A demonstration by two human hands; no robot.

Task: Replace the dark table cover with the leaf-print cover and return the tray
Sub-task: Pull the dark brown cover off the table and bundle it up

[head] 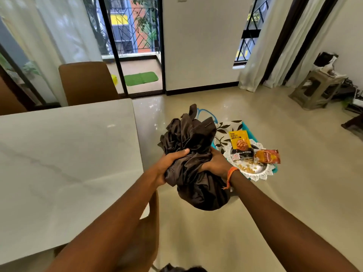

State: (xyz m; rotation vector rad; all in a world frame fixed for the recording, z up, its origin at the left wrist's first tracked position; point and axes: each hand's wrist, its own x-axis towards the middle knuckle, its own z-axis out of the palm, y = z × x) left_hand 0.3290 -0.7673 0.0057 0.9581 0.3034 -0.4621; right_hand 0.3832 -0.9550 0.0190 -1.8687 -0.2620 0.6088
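The dark table cover [193, 154] is bunched into a crumpled ball in the air to the right of the table. My left hand [169, 161] grips its left side and my right hand [217, 163] grips its right side. The white marble table [64, 160] at the left is bare. Below and behind the bundle, on the floor, the folded leaf-print cover [225, 130] lies in a blue basket [250, 130]. On it rests a silver tray [253, 171] with a lacy rim, holding a yellow almond packet [240, 143] and an orange packet [267, 156].
A brown chair [87, 83] stands at the table's far side, another chair [149, 228] sits under my left arm at the near side. Pale tiled floor spreads to the right. A small stool [316, 89] with clutter stands by the right wall. A glass balcony door [135, 44] is ahead.
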